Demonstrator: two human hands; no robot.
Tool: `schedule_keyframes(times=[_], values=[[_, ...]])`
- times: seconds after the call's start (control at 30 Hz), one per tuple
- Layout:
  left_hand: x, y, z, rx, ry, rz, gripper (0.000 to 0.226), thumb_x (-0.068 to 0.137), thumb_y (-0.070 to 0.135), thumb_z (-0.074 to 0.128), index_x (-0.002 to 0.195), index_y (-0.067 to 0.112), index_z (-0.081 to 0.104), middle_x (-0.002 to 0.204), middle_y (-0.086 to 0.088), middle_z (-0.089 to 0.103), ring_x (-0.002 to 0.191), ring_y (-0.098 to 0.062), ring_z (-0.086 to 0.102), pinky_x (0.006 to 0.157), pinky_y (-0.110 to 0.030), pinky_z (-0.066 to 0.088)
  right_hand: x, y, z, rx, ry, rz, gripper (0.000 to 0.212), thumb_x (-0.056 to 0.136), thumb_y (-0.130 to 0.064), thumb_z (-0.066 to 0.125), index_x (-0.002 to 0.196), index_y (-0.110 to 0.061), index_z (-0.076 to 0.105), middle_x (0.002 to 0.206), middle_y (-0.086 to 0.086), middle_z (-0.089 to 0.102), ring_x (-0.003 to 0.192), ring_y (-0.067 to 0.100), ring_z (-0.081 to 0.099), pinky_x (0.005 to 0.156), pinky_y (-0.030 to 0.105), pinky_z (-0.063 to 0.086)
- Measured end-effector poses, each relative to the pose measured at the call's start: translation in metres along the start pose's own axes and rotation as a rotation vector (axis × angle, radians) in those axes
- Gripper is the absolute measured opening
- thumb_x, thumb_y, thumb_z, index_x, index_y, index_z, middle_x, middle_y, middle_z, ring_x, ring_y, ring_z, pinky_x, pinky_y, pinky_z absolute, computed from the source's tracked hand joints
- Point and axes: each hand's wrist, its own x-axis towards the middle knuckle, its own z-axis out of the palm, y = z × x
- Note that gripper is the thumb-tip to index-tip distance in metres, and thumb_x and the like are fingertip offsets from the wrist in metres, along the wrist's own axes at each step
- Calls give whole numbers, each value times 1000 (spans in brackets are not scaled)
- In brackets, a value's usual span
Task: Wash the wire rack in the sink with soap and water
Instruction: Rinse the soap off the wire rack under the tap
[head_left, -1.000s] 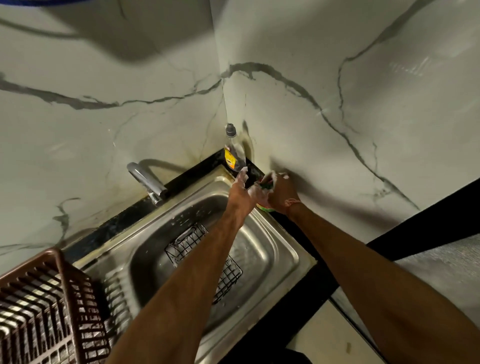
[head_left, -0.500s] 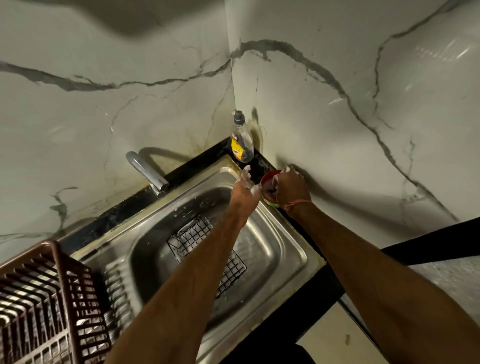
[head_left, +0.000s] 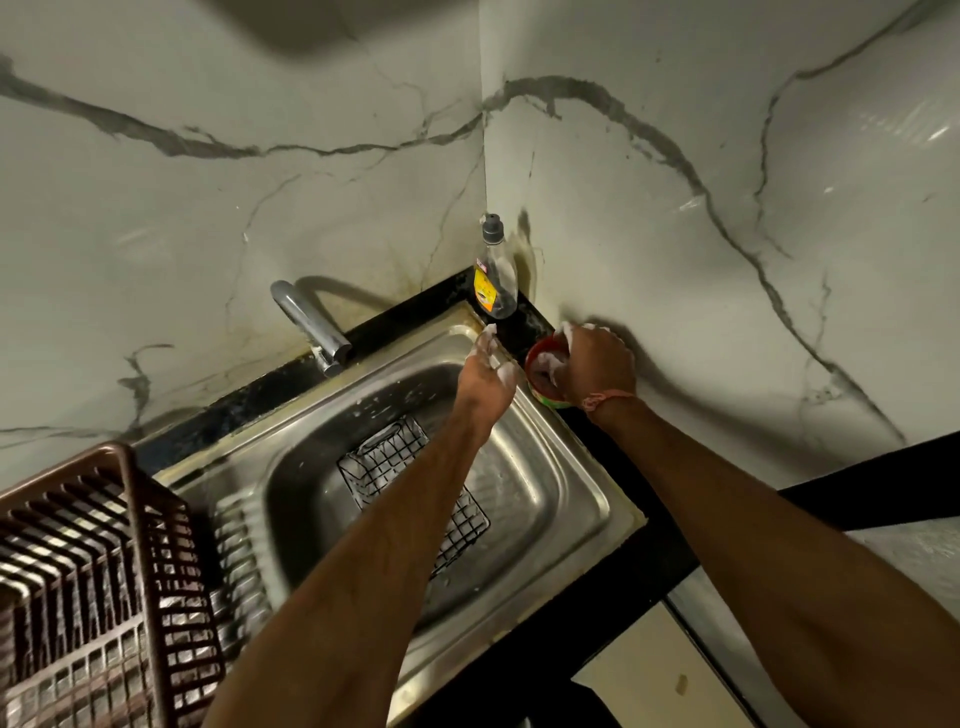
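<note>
A: While both forearms reach across the basin, what lies nearest?

B: At the near left stands a brown slatted plastic dish basket (head_left: 98, 582) on the drainboard. Past it, the black wire rack (head_left: 387, 470) lies flat on the floor of the stainless steel sink (head_left: 582, 499), partly hidden under the left forearm.

A: And the hands?

B: Both are beyond the rack, at the far right corner of the sink, neither one touching it. The left hand (head_left: 485, 376) hovers above the sink's rim, fingers straight and loose, dabbed with white suds, holding nothing. The right hand (head_left: 597, 366), just beside it but apart, is curled over a small round red tub (head_left: 543, 374) on the black surface (head_left: 415, 306), foamy fingertips dipped inside. A reddish thread band (head_left: 602, 399) circles that wrist.

A: Farther back?

B: A chrome tap (head_left: 306, 325) sits behind the sink at left, and a clear bottle with a yellow label and grey cap (head_left: 493, 275) stands upright in the corner of the veined marble-look wall (head_left: 675, 208).
</note>
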Motion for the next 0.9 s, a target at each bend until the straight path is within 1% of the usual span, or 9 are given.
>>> schedule_keyframes(times=[0.1,0.3,0.37,0.47,0.57,0.67,0.7,0.8,0.9], values=[[-8,2,-7,-27,39,18,64,105,-3,58,164,10,37,159,-17,48,128,-17,56,105,-23,53,-3,-11,-6,75,41,3,28,91,-40,67,112,-21,67,108,5,71,106,29,66,86,39,52],[-29,4,-39,-90,116,-34,61,107,3,55,163,22,40,131,-4,62,102,-18,68,92,-41,64,-7,-51,2,229,19,-116,27,89,-32,70,115,-22,66,113,1,71,107,26,66,89,37,51],[-36,0,-54,-129,145,-51,59,107,-1,52,160,21,42,135,-7,64,100,-17,70,78,-29,65,-8,-69,9,239,-2,-167,27,87,-29,72,113,-21,66,111,2,72,106,26,66,87,38,52],[-48,-12,-83,-143,213,-49,69,109,0,52,169,20,26,158,-7,49,87,-4,64,66,-12,57,-12,-101,23,242,-61,-234,26,86,-28,73,110,-21,65,110,3,71,103,28,67,84,39,54],[-60,-28,-117,-123,293,-21,69,109,4,53,170,19,25,166,-11,42,92,-5,66,78,-17,61,-15,-136,39,250,-103,-333,30,86,-30,73,114,-22,65,111,3,72,107,27,67,88,36,53],[-71,-46,-148,-137,369,-48,61,105,3,52,162,19,39,143,-10,63,114,-20,70,96,-37,63,-18,-175,56,273,-171,-423,42,88,-31,72,128,-20,64,121,7,72,113,30,66,95,38,53],[-77,-47,-158,-127,391,-52,58,104,1,51,160,18,42,135,-7,66,116,-21,69,95,-34,63,-20,-189,62,290,-204,-435,47,90,-31,71,135,-21,61,126,9,70,116,31,65,98,39,53],[-87,-54,-182,-136,462,-71,61,104,-8,47,161,11,37,116,11,60,98,4,63,78,-9,54,-25,-223,79,296,-277,-458,62,95,-28,68,153,-19,47,144,13,60,129,32,58,106,40,50],[-95,-62,-197,-114,473,-65,67,105,-7,47,167,10,28,147,0,55,109,3,57,82,-7,50,-25,-243,91,295,-324,-452,70,99,-22,64,161,-17,31,158,10,47,139,31,51,112,39,44]])
